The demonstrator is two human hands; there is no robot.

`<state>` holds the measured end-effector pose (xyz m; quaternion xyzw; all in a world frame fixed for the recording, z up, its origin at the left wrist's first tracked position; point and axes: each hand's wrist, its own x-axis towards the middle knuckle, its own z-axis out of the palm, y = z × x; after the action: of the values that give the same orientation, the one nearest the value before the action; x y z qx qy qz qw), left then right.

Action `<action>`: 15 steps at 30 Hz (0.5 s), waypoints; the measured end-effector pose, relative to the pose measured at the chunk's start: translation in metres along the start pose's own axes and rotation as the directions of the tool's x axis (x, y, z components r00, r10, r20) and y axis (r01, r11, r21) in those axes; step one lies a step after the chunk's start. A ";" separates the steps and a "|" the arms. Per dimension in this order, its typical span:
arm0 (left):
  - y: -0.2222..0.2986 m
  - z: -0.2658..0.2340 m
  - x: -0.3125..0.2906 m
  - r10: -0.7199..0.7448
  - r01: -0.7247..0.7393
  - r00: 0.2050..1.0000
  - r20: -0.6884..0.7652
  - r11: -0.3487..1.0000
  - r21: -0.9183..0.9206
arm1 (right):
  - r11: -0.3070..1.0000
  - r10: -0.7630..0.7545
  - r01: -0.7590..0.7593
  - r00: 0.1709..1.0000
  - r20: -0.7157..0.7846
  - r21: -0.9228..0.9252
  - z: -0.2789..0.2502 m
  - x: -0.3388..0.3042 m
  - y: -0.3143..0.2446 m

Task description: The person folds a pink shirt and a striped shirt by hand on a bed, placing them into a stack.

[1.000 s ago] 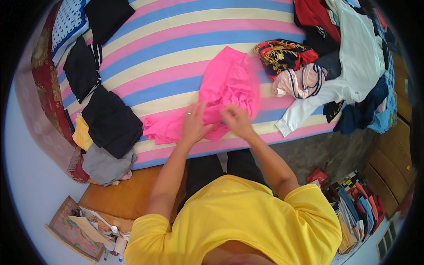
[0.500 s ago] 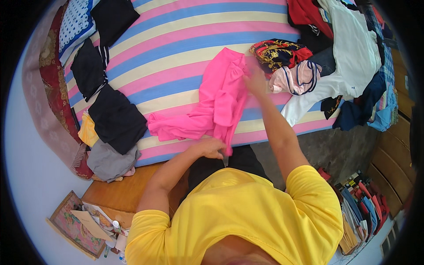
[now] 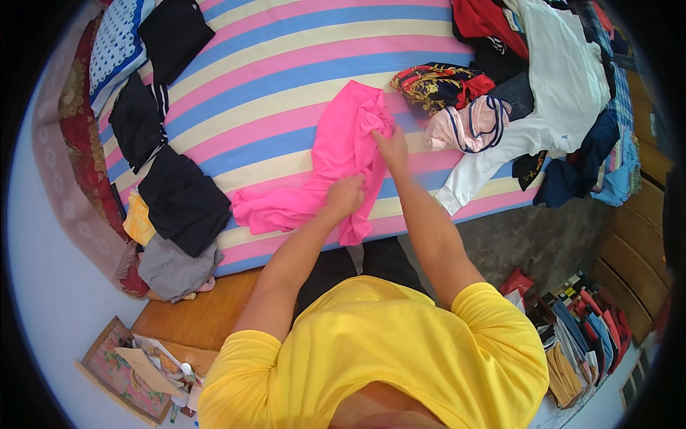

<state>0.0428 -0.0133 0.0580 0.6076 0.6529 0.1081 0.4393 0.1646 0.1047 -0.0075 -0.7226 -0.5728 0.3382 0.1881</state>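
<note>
A bright pink garment (image 3: 329, 154) lies rumpled on the striped bed sheet (image 3: 286, 93), near the bed's front edge. One long part of it, perhaps a sleeve, stretches to the left. My left hand (image 3: 346, 195) is closed on the cloth at its lower middle. Farther up, on the garment's right side, my right hand (image 3: 391, 149) grips the edge, thumb on top. Just right of that hand lie a pale pink bundle with dark trim (image 3: 468, 125) and a dark, gold and red patterned cloth (image 3: 436, 84).
Black folded clothes (image 3: 184, 200) and a grey one (image 3: 180, 266) line the bed's left side. At the right are a white long-sleeved top (image 3: 564, 79) and a heap of other clothes. A wooden surface (image 3: 200, 307) adjoins the bed at lower left; stacked clothes (image 3: 586, 336) sit at lower right.
My left hand has moved up from the garment's bottom edge to its lower middle. My right hand has come down and left along its right side. The view has shifted slightly.
</note>
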 end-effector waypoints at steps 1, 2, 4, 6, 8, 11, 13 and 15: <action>0.014 0.000 -0.011 0.135 -0.136 0.990 0.041 0.990 0.040 | 1.000 0.005 -0.004 1.000 -0.003 0.003 -0.001 0.013 0.001; 0.025 0.001 -0.025 0.237 -0.240 0.960 0.150 0.971 0.003 | 0.999 -0.002 0.006 0.995 0.095 -0.040 -0.004 0.028 0.005; 0.036 -0.003 -0.058 0.308 -0.321 0.866 0.395 0.946 -0.035 | 0.997 -0.007 0.023 0.979 0.202 -0.074 -0.011 0.040 0.013; 0.027 -0.010 -0.090 0.245 -0.276 0.791 0.561 0.961 -0.030 | 0.396 0.359 -0.458 0.875 0.325 0.796 -0.024 0.044 0.018; -0.009 -0.008 -0.116 0.092 -0.187 0.761 0.642 0.979 0.080 | 0.550 0.330 -0.403 0.909 0.254 0.731 -0.040 0.048 0.041; -0.074 -0.025 -0.147 -0.190 -0.103 0.714 0.674 0.923 0.370 | 0.856 0.156 -0.226 0.970 0.186 0.464 -0.046 0.044 0.076; -0.092 -0.058 -0.155 -0.350 0.014 0.625 0.698 0.899 0.438 | 0.960 0.021 -0.086 0.972 0.235 0.266 -0.043 0.032 0.078; -0.152 -0.056 -0.174 -0.486 0.181 0.702 0.520 0.828 0.530 | 0.981 -0.127 0.092 0.969 0.212 0.170 -0.026 0.021 0.047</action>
<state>-0.1252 -0.1825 0.0656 0.5573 0.5734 -0.3379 0.4964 0.2184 0.1146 -0.0256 -0.6302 -0.6007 0.4502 0.1983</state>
